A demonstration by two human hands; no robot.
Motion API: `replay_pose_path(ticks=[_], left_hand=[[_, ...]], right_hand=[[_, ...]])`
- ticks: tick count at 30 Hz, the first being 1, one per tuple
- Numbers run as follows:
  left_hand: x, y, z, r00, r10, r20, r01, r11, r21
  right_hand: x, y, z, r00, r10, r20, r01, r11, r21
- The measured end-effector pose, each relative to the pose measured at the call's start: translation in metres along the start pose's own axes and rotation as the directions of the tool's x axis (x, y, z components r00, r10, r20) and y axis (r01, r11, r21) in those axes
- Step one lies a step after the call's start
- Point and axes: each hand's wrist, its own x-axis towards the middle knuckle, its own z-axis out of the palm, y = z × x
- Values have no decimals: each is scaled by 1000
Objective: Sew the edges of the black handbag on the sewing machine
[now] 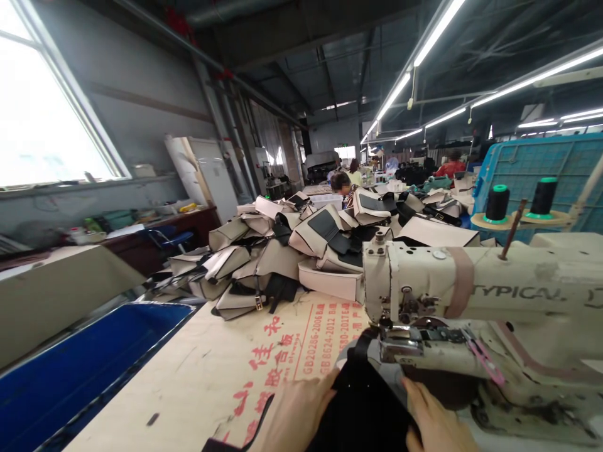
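Note:
A black piece of material [360, 402] lies on the bed of a cream sewing machine [471, 295], running up under its needle head [386, 314]. My left hand [296, 414] rests on the left side of the black piece, fingers pressed flat along its edge. On the right side my right hand [436, 420] lies with its fingers stretched out over the material. Both hands are cut off by the bottom edge of the view.
A big pile of beige and black sewn covers [282, 251] fills the far end of the plywood table [198, 376]. A blue bin [70, 370] sits at the left. Two thread cones [497, 204] stand behind the machine by a blue crate [532, 169]. People work far back.

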Motion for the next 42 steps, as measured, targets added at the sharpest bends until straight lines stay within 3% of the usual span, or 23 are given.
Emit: replay_pose_path(ticks=[2,5,9,12,15,18,20,22,24,26,28,31,34,38,40,42], left_hand=[[2,3,3,992,-5,-128,-7,996,-90],[16,9,5,946,-62,-317,-52,940,-338],[39,17,3,947,-58,-315,-136,817,-561],[34,22,2,930,95,-354,-286,794,-537],[13,23,8,898,233,-372,-381,835,-396],[-1,20,22,910,134,-393,-264,918,-297],[-2,17,28,946,15,-323,-110,954,-279],[3,14,28,988,7,-157,-41,977,-211],[12,14,19,996,85,5,-84,992,-92],[20,17,7,984,157,81,-158,987,6],[26,22,-4,972,210,106,-214,977,22],[32,32,-11,965,247,89,-231,960,-158],[35,41,-5,977,204,56,-169,912,-374],[40,51,6,989,149,23,-126,903,-410],[44,49,6,980,194,36,-157,876,-456],[50,43,4,960,268,80,-165,775,-611]], right_hand=[[25,-15,-2,997,-72,-25,73,997,39],[53,-35,4,980,-199,-28,201,962,186],[62,-32,15,974,-221,-43,222,909,354],[54,-20,14,962,-267,-54,259,836,483],[45,-14,9,953,-295,-75,286,788,545],[37,-13,4,958,-278,-66,265,778,570],[30,-14,0,968,-246,-49,230,791,567],[21,-12,-5,972,-233,-32,215,825,522],[12,-8,-11,960,-277,-32,260,847,465],[7,-1,-13,944,-325,-57,317,845,431],[7,7,-12,947,-306,-96,317,852,417],[12,15,-6,960,-255,-112,279,860,428],[15,16,-2,956,-290,-49,281,851,444],[17,13,-2,958,-288,12,257,872,416],[17,14,-3,959,-282,29,253,897,362],[16,18,-2,964,-263,49,239,929,284]])
